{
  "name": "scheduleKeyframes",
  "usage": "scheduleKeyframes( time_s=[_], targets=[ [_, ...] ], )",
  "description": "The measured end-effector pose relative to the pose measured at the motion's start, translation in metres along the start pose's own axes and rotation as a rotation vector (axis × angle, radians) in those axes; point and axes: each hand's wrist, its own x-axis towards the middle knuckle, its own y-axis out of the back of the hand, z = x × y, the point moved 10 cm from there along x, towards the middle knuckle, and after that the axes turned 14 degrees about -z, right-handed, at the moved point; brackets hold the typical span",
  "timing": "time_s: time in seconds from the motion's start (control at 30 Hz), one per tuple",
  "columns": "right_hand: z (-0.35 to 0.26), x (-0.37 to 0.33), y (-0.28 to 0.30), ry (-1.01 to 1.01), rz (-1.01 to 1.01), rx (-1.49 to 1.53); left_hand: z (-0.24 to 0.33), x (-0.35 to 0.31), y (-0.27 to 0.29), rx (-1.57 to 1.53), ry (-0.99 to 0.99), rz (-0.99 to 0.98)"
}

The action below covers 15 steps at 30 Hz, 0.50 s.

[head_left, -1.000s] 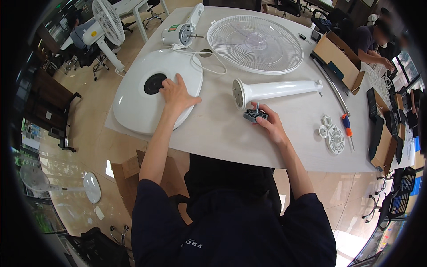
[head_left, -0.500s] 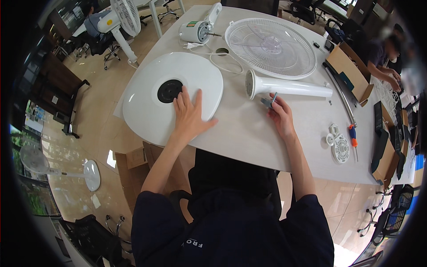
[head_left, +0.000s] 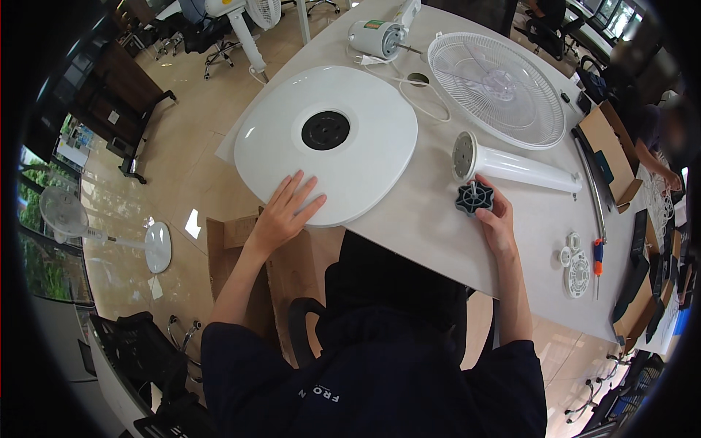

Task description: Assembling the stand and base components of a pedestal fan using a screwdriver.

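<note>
A large white fan base (head_left: 277,120) with a round black centre plate (head_left: 326,130) lies flat at the table's left side. My left hand (head_left: 283,213) rests on its near edge, fingers stretched out and holding nothing. Between thumb and fingers of my right hand (head_left: 498,223) is a dark grey star-shaped knob (head_left: 475,198) with a metal screw stub. Just beyond it a white fan pole (head_left: 529,166) lies on its side, its flanged end with holes toward the knob.
Beyond the base sit a fan motor (head_left: 376,39) with a white cord and a round fan grille (head_left: 504,87). On the right are a white plastic part (head_left: 577,271), a screwdriver (head_left: 599,257), a metal tube (head_left: 593,190) and open cardboard boxes (head_left: 610,150). A person works at far right.
My left hand has slid from the base's centre to its near edge. My right hand has turned the knob so its star face shows. The whole view has shifted.
</note>
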Motion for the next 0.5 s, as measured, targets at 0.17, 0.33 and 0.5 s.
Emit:
scheduleKeyframes(
  time_s=[0.17,0.33,0.5],
  targets=[
    [0.007,0.000,-0.002,-0.085,-0.032,0.079,0.009,0.002,0.012,0.128,-0.109,0.158],
    [-0.001,0.002,-0.024,-0.020,-0.181,0.013,0.012,0.025,0.055,0.190,-0.143,0.262],
    [0.028,0.016,-0.058,-0.185,-0.157,-0.026,-0.003,0.056,0.109,0.182,-0.159,0.386]
  ],
)
